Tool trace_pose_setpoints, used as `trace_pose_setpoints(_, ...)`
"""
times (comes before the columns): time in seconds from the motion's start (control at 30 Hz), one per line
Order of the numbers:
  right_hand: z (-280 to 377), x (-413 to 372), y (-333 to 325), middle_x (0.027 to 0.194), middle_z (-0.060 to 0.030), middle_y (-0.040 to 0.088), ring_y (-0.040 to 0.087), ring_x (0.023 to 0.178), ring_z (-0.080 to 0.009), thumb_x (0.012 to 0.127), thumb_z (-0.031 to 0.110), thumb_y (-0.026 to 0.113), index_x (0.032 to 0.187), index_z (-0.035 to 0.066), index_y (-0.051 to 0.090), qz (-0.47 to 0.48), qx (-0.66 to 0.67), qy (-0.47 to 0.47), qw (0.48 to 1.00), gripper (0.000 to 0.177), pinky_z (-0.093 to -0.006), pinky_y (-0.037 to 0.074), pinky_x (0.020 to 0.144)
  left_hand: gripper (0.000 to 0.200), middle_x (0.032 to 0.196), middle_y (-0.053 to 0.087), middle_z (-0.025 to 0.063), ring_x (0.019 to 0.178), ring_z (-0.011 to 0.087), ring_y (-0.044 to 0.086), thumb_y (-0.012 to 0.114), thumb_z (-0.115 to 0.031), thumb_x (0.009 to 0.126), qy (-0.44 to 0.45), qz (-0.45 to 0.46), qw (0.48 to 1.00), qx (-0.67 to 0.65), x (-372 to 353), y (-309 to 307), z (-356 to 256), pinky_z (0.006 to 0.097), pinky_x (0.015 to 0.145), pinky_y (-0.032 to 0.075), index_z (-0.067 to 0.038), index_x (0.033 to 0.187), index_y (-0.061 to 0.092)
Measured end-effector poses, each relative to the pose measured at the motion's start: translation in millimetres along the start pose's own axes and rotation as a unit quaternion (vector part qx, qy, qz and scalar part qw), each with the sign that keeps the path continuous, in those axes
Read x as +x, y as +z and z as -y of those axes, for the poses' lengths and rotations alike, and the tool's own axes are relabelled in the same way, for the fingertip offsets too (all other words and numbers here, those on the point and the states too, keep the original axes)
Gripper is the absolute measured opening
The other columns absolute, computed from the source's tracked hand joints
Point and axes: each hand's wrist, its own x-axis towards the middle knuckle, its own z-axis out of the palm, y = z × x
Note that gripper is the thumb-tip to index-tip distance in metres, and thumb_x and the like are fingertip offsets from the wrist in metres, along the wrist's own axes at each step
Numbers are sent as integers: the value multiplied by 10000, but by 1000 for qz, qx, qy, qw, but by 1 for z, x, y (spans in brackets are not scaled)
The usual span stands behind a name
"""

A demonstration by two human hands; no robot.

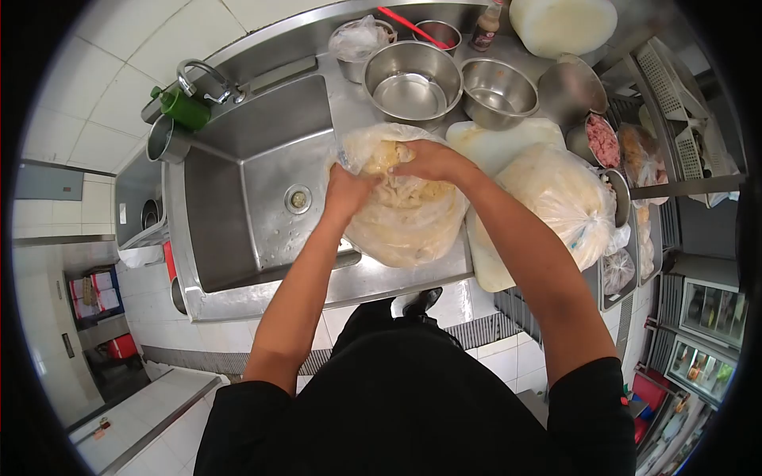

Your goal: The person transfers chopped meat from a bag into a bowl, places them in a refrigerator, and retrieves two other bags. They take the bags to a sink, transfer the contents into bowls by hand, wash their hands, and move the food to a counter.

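Observation:
A clear plastic bag (405,234) full of pale yellowish food pieces rests on the steel counter beside the sink, its mouth turned up. My left hand (347,193) is closed on the left edge of the bag's mouth. At the opening, my right hand (429,162) has its fingers curled on a pale yellow lump of food (387,155), whose kind I cannot tell. Just right of it, a second, tied plastic bag (548,202) with similar pale contents lies over a white cutting board (494,274).
To the left is a steel sink (266,230) with a faucet (208,79) and a green bottle (184,107). Behind the bags stand a large steel bowl (409,95) and a smaller bowl (500,99). A container of pink minced meat (602,141) sits at the right.

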Motion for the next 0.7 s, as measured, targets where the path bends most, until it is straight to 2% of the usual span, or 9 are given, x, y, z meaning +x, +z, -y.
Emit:
trace_pose_setpoints(0.07,-4,10,8,1229,-147,620,595,1110,-272,695,441,755,1278,130,585,15,19,24,999,682,-354,453,944,645,1133,636,169,1023,293,635,790,-256,728,-37,126,984,-124,15,-7,-1,441,847,512,-17,1257,509)
trace_pose_setpoints(0.1,-2,10,10,1229,-147,620,595,1110,-272,695,441,755,1278,130,585,22,21,26,999,682,-354,453,944,645,1133,636,169,1023,293,635,790,-256,728,-45,125,983,-124,15,-16,-16,441,847,512,-17,1257,509)
trace_pose_setpoints(0.17,9,10,8,1207,-157,630,603,1096,-281,683,471,761,1263,109,599,-8,35,66,997,703,-352,458,934,655,1169,620,166,1049,284,627,784,-279,745,-206,189,956,-85,16,-40,-56,473,824,521,-29,1281,501)
trace_pose_setpoints(0.23,0,24,15,1197,-167,634,608,1085,-284,669,497,767,1248,73,606,17,62,57,996,735,-352,464,920,655,1171,619,162,1045,280,630,773,-297,758,-218,205,949,-95,28,-36,-33,466,811,528,-24,1286,497)
trace_pose_setpoints(0.33,-6,24,16,1195,-157,636,610,1079,-269,648,478,793,1243,50,605,-18,74,96,992,757,-345,469,907,657,1175,615,155,1037,272,636,753,-332,784,-233,260,930,-112,37,-21,-12,451,784,543,-14,1295,490)
trace_pose_setpoints(0.4,-4,22,17,1183,-142,642,613,1066,-249,634,434,816,1243,42,602,-18,135,70,988,755,-340,471,902,620,1156,620,139,1026,256,638,734,-305,808,-248,265,919,-153,28,-20,-10,395,756,552,-18,1299,488)
trace_pose_setpoints(0.53,5,16,5,1173,-124,645,615,1051,-231,635,383,825,1252,50,596,15,149,107,983,738,-330,471,904,580,1152,620,132,1012,247,642,728,-269,820,-225,272,911,-215,10,-17,-16,368,749,561,-16,1288,496)
trace_pose_setpoints(0.63,5,5,1,1160,-111,650,618,1029,-221,682,354,790,1286,83,575,6,149,49,988,695,-327,481,883,581,1191,608,144,1038,255,627,726,-293,826,-185,221,931,-222,10,-14,-16,392,790,555,-14,1284,504)
trace_pose_setpoints(0.7,37,-14,-13,1105,-75,654,625,974,-194,772,333,733,1334,118,525,52,93,187,977,637,-341,515,794,604,1236,587,166,1090,279,603,700,-353,846,-64,264,961,-53,25,-26,-16,438,828,545,-11,1301,500)
